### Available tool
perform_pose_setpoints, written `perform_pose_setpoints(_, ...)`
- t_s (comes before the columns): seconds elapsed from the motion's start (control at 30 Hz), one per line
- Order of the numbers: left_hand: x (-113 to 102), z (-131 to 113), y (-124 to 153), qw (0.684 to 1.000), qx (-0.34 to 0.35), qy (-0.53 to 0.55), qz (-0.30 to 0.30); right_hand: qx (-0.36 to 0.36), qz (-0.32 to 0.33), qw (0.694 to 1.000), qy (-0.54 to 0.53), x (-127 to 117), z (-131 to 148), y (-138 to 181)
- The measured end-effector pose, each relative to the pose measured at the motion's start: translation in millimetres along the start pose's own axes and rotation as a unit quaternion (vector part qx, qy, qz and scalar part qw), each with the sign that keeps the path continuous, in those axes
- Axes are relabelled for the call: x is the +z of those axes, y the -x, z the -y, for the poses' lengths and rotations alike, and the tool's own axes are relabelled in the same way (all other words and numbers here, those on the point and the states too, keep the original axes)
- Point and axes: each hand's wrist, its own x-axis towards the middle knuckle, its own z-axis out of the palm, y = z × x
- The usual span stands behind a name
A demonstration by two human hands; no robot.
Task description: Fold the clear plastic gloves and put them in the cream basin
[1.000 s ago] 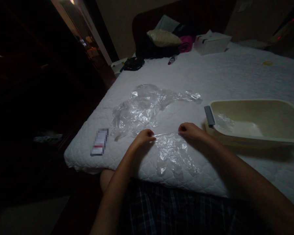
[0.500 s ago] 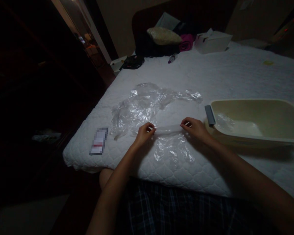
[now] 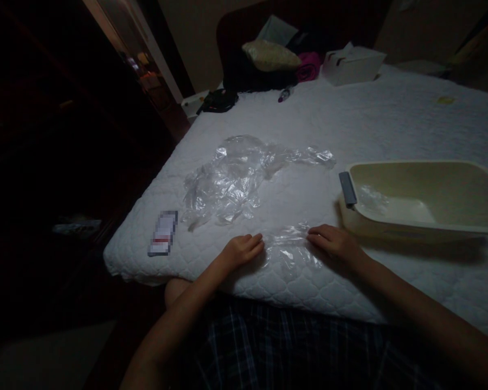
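Note:
A clear thin plastic glove [image 3: 288, 252] lies on the white quilted bed cover in front of me, its finger parts toward me. At its left edge rests my left hand [image 3: 244, 250], fingers stretched out, with the tips touching the plastic. My right hand [image 3: 334, 242] lies at the opposite edge, fingers extended and low against the film. Both hands look open; their thumbs are mostly hidden. Just beyond them spreads a heap of crumpled clear plastic [image 3: 231, 181], its separate pieces hard to make out.
A cream plastic tub [image 3: 415, 230] with a grey handle stands right of my right hand, some clear plastic inside. A phone-like blurred object [image 3: 163, 233] lies left. Farther back are a small bottle [image 3: 285, 95], a white tissue box [image 3: 353, 67] and a yellowish pillow [image 3: 270, 56].
Both hands have come down and closer to me with the glove. Its raised, pinched edge now lies on the bed, and my fingers have straightened from their pinch.

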Motion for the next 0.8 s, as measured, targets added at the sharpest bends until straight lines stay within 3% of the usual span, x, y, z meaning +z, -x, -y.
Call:
perform_pose_setpoints(0.17,-1,-4,9,0.996,0.017,-0.023,0.081,-0.028,0.031,0.999,0.006,4,-10,11)
perform_pose_setpoints(0.33,1,-1,16,0.995,0.017,-0.043,0.088,-0.032,0.073,0.997,-0.012,1,-4,10)
perform_pose_setpoints(0.43,3,0,16,0.994,0.015,-0.061,0.091,0.018,0.071,0.995,-0.07,3,-3,6)
perform_pose_setpoints(0.57,3,-1,10,0.994,-0.006,-0.046,0.094,0.148,0.06,0.971,-0.178,9,-7,-3)
perform_pose_setpoints(0.67,3,2,6,0.997,-0.033,0.016,0.063,0.216,0.061,0.949,-0.22,12,-9,-8)
perform_pose_setpoints(0.8,3,3,3,0.995,-0.067,0.059,-0.047,0.224,0.04,0.95,-0.215,8,-8,-11)
